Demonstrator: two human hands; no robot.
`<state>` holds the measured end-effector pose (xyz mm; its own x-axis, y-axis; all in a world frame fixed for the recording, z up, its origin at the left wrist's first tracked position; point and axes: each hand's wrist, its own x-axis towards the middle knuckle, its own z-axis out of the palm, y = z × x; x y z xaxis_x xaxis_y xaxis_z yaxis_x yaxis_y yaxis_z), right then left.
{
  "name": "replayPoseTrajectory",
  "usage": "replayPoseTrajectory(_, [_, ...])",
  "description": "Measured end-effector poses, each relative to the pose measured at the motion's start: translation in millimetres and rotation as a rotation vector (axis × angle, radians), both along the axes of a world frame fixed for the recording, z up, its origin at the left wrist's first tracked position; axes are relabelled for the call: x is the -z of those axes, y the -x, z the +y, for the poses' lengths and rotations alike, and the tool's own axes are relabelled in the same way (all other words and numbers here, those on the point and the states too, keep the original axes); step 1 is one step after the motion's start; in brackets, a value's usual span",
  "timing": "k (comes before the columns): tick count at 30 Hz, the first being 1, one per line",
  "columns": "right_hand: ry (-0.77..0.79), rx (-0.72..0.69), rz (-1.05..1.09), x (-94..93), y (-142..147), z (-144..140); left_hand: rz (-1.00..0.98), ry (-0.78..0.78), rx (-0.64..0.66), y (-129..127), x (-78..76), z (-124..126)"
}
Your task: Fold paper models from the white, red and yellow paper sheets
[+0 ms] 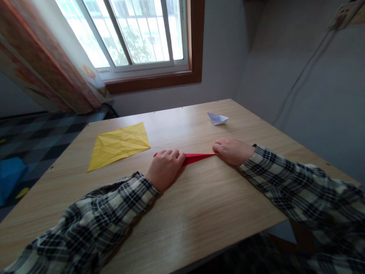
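A narrow strip of folded red paper lies on the wooden table, tapering to a point at its right end. Over its left part rests my left hand, fingers curled and pressing it to the tabletop; a small red tip sticks out beyond the knuckles. My right hand is closed at the pointed right end, its fingertips pinching or pressing the paper there. Both palms hide parts of the strip, so its whole shape cannot be made out.
A creased yellow paper sheet lies flat at the left of the table. Toward the back right sits a white folded paper boat. Beyond the left edge, blue paper rests on a checked surface. A window is behind.
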<state>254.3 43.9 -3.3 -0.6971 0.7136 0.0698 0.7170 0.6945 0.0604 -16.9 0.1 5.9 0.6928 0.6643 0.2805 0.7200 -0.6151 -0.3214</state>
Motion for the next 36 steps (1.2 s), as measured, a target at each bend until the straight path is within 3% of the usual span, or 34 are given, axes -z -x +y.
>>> replayPoseTrajectory(7, [0.105, -0.025, 0.102, -3.6, -14.6, 4.6, 0.031, 0.012, -0.016, 0.4, 0.2, 1.4])
replayPoseTrajectory(16, [-0.055, -0.082, 0.234, 0.8, 7.3, -6.0, 0.059, -0.003, -0.007, 2.1, 0.4, 3.6])
replayPoseTrajectory(26, [-0.057, -0.095, 0.243, 7.9, 5.6, 2.1, -0.006, -0.011, 0.008, 5.0, 6.5, 9.0])
replayPoseTrajectory(32, [-0.195, 0.04, 0.222, 14.5, 2.3, 11.4, -0.132, -0.158, 0.115, 7.9, 12.1, 8.4])
replayPoseTrajectory(36, [-0.28, 0.221, 0.274, 20.4, -6.8, 28.8, -0.152, -0.143, 0.142, 9.4, 14.0, 7.9])
